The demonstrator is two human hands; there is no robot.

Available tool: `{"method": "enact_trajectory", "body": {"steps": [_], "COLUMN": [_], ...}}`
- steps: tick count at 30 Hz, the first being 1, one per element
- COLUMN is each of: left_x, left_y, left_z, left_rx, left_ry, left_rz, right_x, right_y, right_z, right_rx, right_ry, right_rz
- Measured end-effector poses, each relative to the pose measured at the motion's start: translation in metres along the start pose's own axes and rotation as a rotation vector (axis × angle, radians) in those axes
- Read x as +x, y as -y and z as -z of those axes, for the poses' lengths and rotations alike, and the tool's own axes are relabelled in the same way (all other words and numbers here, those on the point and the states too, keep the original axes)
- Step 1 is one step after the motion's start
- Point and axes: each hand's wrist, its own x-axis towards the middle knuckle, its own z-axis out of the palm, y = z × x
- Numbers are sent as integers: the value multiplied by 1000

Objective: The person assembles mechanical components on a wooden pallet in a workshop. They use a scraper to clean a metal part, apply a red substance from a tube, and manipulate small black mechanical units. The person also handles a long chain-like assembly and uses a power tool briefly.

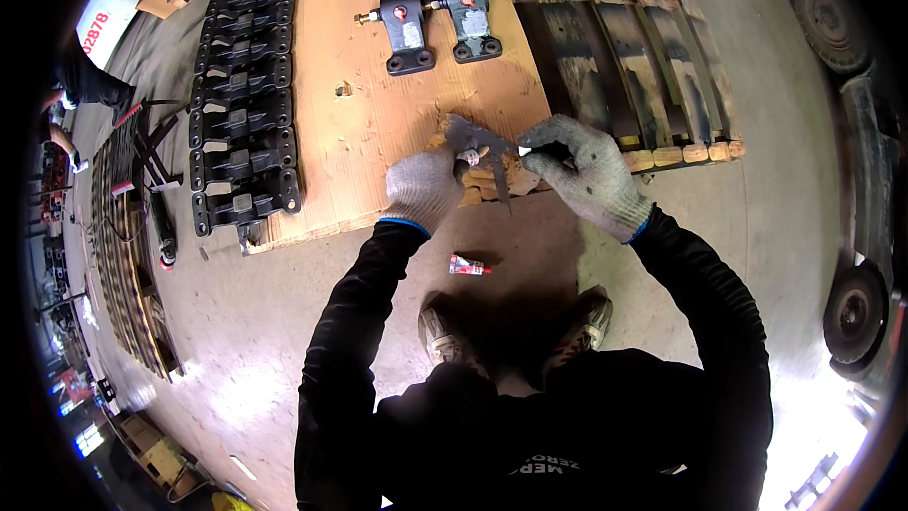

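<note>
My left hand (pixel 423 187), in a grey knit glove, is closed in a pinch on a small metal fitting (pixel 480 155) with a brassy end. Over the cardboard's near edge, my right hand (pixel 591 175) is pinched too, with a small white piece (pixel 525 150) at its fingertips; its kind I cannot make out. Between the hands lies a dark, ragged flat piece (pixel 465 135), partly hidden by the left fingers. Farther back, two black metal brackets (pixel 407 28) (pixel 468 19) stand side by side on the cardboard (pixel 345 151), with red plugs and brass fittings.
A black track chain (pixel 244 95) runs along the cardboard's left side. Wooden pallet slats (pixel 653 66) extend at the right. A red and white tube (pixel 467 266) lies on the floor before my shoes. Another person (pixel 90 80) is at the far left; wheels (pixel 854 312) stand far right.
</note>
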Motion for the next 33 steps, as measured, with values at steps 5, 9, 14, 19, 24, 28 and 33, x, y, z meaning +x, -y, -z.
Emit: {"method": "enact_trajectory", "body": {"steps": [5, 9, 14, 19, 24, 28, 33], "left_x": [0, 0, 0, 1, 0, -2, 5], "left_y": [1, -1, -6, -5, -7, -13, -26], "left_z": [-2, -1, 6, 5, 7, 18, 16], "left_rx": [-11, -19, -30, -2, 38, 82, 456], "left_ry": [-33, -36, -34, -31, -16, -32, -81], "left_rz": [-16, -6, 3, -3, -5, -91, -346], "right_x": [2, 2, 2, 2, 2, 2, 2], "right_y": [-5, -7, -8, -14, -7, -12, -6], "right_z": [-2, -3, -3, -4, -3, -3, -4], "right_rx": [26, 26, 49, 59, 29, 46, 13], "right_ry": [-5, -12, -3, -11, -2, -9, 2], "right_rz": [16, 15, -14, 9, -3, 18, 8]}}
